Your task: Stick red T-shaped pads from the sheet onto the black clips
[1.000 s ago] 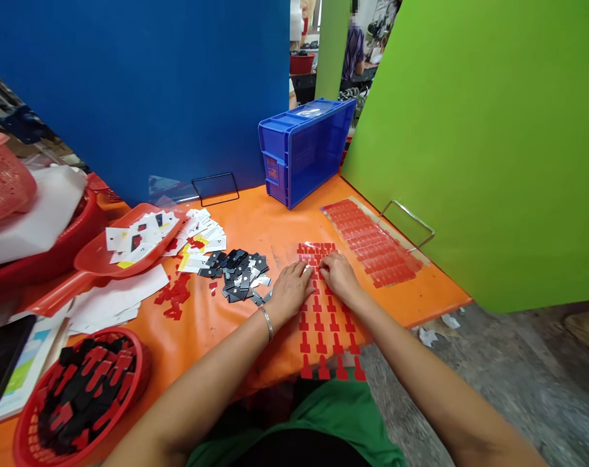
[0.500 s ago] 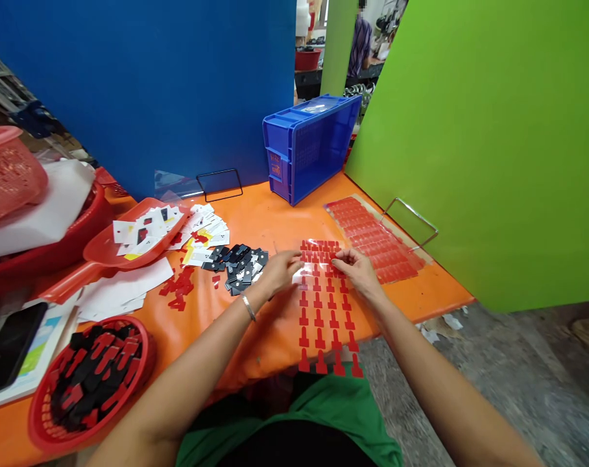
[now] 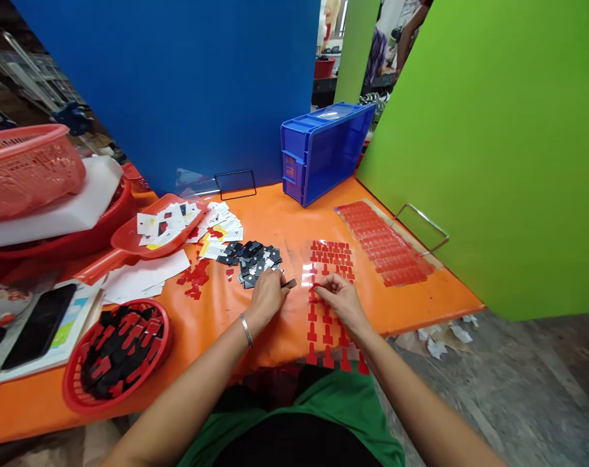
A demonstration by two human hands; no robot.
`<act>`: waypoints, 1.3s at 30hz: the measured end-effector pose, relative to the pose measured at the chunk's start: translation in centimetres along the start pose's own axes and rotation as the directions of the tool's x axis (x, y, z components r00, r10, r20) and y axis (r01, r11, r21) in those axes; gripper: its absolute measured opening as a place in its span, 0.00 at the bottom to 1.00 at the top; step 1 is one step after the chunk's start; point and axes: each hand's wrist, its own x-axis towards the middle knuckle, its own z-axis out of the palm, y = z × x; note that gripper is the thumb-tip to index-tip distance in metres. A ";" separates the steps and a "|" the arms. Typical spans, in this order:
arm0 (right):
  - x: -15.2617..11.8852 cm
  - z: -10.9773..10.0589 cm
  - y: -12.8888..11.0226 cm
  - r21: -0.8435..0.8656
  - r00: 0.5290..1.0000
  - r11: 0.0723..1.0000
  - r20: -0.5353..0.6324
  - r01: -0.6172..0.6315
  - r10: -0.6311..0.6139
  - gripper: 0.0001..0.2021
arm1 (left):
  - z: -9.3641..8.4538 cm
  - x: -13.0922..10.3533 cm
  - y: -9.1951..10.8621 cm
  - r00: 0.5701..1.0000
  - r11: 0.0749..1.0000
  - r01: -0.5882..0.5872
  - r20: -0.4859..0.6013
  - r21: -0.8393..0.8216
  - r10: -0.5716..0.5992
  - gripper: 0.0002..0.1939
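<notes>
My left hand [image 3: 269, 295] is closed, with a small dark flat piece [image 3: 290, 284] pinched between thumb and fingers, beside a pile of black flat pieces [image 3: 255, 255]. My right hand [image 3: 340, 298] is over a clear sheet bearing rows of red T-shaped stickers [image 3: 327, 334]. Its thumb and index finger pinch a red sticker [image 3: 314, 292] at the sheet's left side; whether that one is fully off the sheet I cannot tell. The sheet's near end hangs over the table edge above my lap.
A red basket [image 3: 164, 350] of black and red pieces stands front left. Beyond it are a red dustpan [image 3: 122, 237] with white cards and a phone [image 3: 40, 324]. A blue crate [image 3: 294, 139] stands at the back; a second red sheet [image 3: 382, 243] lies right.
My left hand has left the sheet for the black pile and now holds a dark piece. My right hand has moved nearer me and left along the sheet. The view has shifted.
</notes>
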 end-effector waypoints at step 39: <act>-5.8 8.3 1.6 0.043 0.996 0.998 0.067 -0.055 0.052 0.08 | 0.6 -8.6 -3.1 0.846 -0.072 0.500 0.505 -0.863 -0.171 0.15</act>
